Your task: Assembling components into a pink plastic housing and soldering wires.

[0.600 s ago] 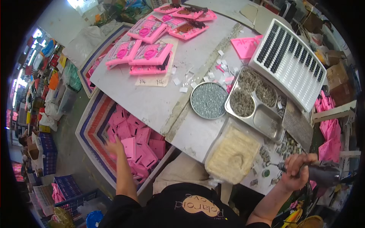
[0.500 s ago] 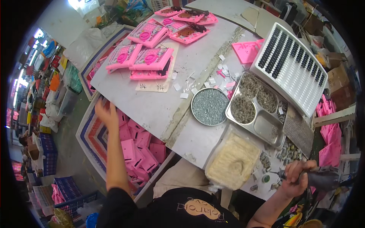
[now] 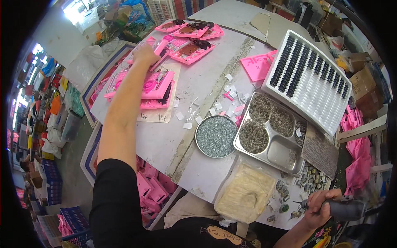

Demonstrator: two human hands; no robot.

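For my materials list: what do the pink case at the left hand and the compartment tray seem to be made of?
Pink case: probably hard, fairly smooth plastic, judging by its even colour and crisp edge. Compartment tray: likely smooth, shiny metal, perhaps stainless steel; its silvery surface reflects light.

A cardboard box (image 3: 362,82) sits far right, and blue baskets (image 3: 74,219), seemingly plastic, stand left.

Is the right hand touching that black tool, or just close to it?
Touching. The head view shows the right hand with its fingers curled around the front of the black tool.
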